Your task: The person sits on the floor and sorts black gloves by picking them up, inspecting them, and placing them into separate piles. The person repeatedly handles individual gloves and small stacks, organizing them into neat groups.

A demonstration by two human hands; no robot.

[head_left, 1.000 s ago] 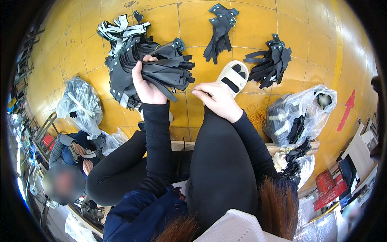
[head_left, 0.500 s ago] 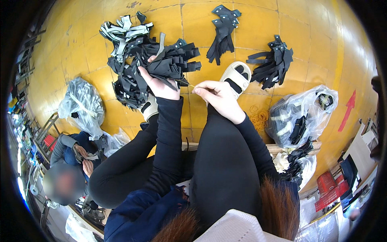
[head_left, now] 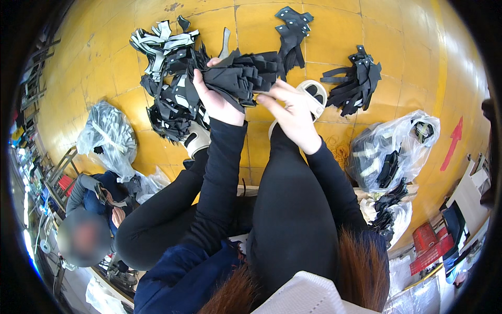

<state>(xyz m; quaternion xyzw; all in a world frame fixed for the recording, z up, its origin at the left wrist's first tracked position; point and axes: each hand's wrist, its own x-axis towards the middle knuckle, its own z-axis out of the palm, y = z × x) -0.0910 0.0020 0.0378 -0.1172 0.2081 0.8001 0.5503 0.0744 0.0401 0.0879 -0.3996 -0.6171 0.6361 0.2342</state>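
My left hand (head_left: 224, 108) is closed round a thick bundle of black fabric strips (head_left: 243, 73), whose cut ends fan out to the right. One grey strip (head_left: 225, 42) sticks up beyond the fingers. At the bundle's lower right edge, my right hand (head_left: 295, 115) is pinched, with a trace of thin yellow cord at the thumb tip; the bundle hides much of the cord. Under and left of the left hand lies a heap of black strips (head_left: 170, 107), with white-faced strips (head_left: 162, 44) at its far end.
Two more piles of black strips, one far (head_left: 293, 31) and one right (head_left: 358, 81), lie on the yellow floor. Clear plastic bags stand left (head_left: 107, 136) and right (head_left: 392, 152). Loose yellow cord (head_left: 337, 152) lies near my right forearm. Another person (head_left: 86, 193) sits at lower left.
Both hands have moved right, carrying the bundle away from the heap. My right hand has come up against the bundle; the cord stretched between them before is now mostly hidden.
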